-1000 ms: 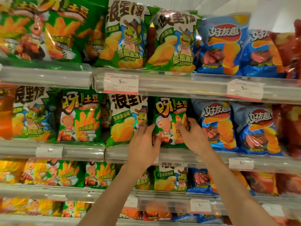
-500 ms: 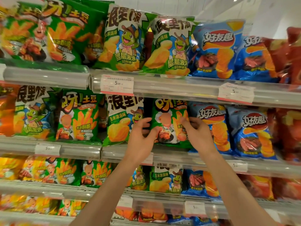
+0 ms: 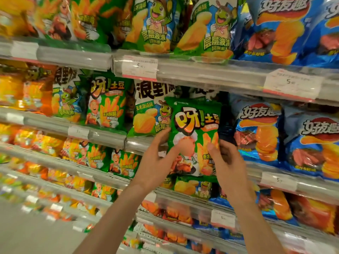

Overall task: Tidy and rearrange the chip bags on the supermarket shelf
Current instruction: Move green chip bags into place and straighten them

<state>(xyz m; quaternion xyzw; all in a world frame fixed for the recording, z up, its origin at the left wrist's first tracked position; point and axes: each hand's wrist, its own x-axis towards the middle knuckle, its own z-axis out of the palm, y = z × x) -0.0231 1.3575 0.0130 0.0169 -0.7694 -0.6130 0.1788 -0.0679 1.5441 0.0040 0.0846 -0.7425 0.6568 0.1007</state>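
A green chip bag (image 3: 197, 121) with orange fries printed on it hangs in front of the middle shelf (image 3: 108, 137), lifted clear of its row. My left hand (image 3: 157, 160) grips its lower left edge and my right hand (image 3: 225, 162) grips its lower right edge. Behind it stands a white and green bag with a frog figure (image 3: 148, 110). A matching green fries bag (image 3: 105, 103) stands further left on the same shelf. Blue chip bags (image 3: 256, 131) fill the row to the right.
The upper shelf (image 3: 201, 70) carries green frog bags (image 3: 152, 24) and blue bags (image 3: 278, 28), with price tags (image 3: 139, 67) on its rail. Lower shelves (image 3: 183, 197) hold more green, orange and blue bags. Orange bags (image 3: 22, 92) fill the far left.
Both hands have pulled the green fries bag out of its row, toward me and slightly down. The camera has moved closer to the shelf.
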